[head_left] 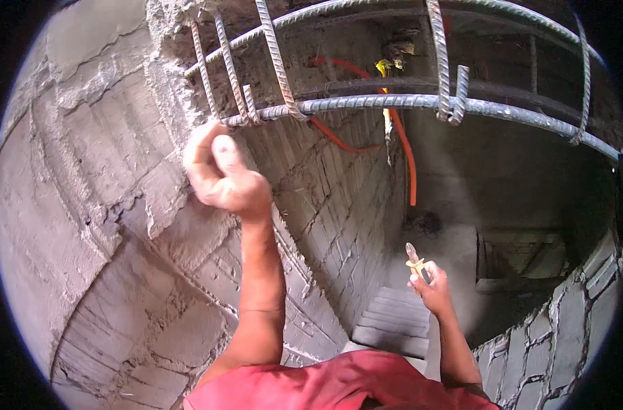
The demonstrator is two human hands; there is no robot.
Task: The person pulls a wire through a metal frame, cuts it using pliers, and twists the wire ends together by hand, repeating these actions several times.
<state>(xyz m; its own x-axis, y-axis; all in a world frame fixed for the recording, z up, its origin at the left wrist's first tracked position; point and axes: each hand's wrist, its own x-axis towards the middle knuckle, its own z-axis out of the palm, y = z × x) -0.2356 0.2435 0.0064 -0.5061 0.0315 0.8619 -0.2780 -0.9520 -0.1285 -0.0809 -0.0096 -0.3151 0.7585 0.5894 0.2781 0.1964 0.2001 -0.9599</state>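
Observation:
My left hand is raised at the wall edge, just below the end of the lower ribbed steel bar. Its fingers are curled, and whether anything is between them cannot be made out. Lower down on the right, my right hand is closed on pliers with yellow handles, their metal jaws pointing up. Bent steel stirrups hang around the long bars above my hands.
Rough plastered wall fills the left. An orange conduit hangs beyond the bars, beside a yellow item. Stacked grey blocks or steps lie below. Brickwork stands at lower right.

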